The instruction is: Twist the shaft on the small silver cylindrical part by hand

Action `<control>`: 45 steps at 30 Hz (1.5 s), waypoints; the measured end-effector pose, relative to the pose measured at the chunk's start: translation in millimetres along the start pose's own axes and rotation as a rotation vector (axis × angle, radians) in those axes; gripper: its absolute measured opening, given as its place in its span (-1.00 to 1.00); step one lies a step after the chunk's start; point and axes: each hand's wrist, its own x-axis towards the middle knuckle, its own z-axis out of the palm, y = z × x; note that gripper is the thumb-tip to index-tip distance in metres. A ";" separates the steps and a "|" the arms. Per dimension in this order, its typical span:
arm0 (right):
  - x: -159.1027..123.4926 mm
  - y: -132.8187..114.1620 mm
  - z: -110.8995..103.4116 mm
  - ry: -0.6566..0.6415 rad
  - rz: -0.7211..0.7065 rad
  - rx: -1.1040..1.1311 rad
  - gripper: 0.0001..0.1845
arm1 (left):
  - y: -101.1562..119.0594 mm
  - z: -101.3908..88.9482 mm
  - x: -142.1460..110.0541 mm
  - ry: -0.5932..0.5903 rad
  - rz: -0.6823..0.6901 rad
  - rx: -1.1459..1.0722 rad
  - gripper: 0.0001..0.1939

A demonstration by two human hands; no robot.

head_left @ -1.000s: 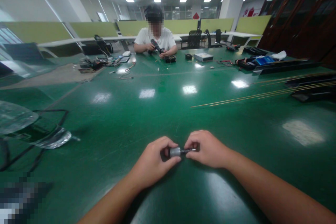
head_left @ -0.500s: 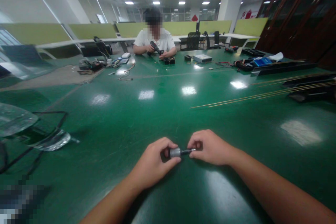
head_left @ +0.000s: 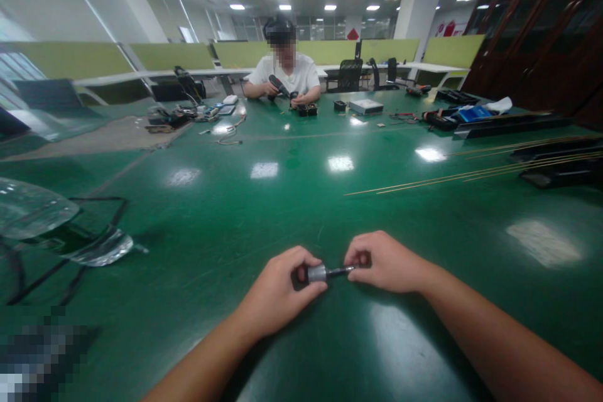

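Observation:
Low over the table's near side, my left hand (head_left: 281, 289) is closed round a short silver-grey cylinder (head_left: 317, 273), thumb below and fingers above. From its right end a thin dark shaft (head_left: 337, 271) points sideways toward my right hand (head_left: 390, 264). My right fingertips pinch the far end of that shaft, whose tip is partly hidden by them. The left end of the cylinder disappears into my left palm. What kind of part this is, I cannot make out.
A clear plastic bottle (head_left: 101, 246) lies at the left by a dark cable or frame. Thin brass-coloured rods (head_left: 452, 177) extend from the right. Across the green table (head_left: 292, 213) a person (head_left: 282, 75) holds a dark power tool (head_left: 279, 85) near a small black box (head_left: 308, 110).
My right hand has shifted slightly right, away from my left hand, and a little more of the shaft shows between them. The whole view has also moved slightly.

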 end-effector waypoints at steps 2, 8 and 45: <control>-0.2 1.1 -1.2 -0.006 0.001 0.000 -0.90 | -0.6 0.2 0.3 0.001 -0.001 0.001 -0.83; -1.3 4.9 -7.5 -0.016 0.016 -0.011 -0.90 | -2.0 1.6 -0.7 -0.007 -0.008 0.000 -0.83; 9.3 -8.3 31.0 0.127 -0.175 -0.001 -0.89 | -2.6 0.9 -0.9 0.000 0.015 -0.025 -0.86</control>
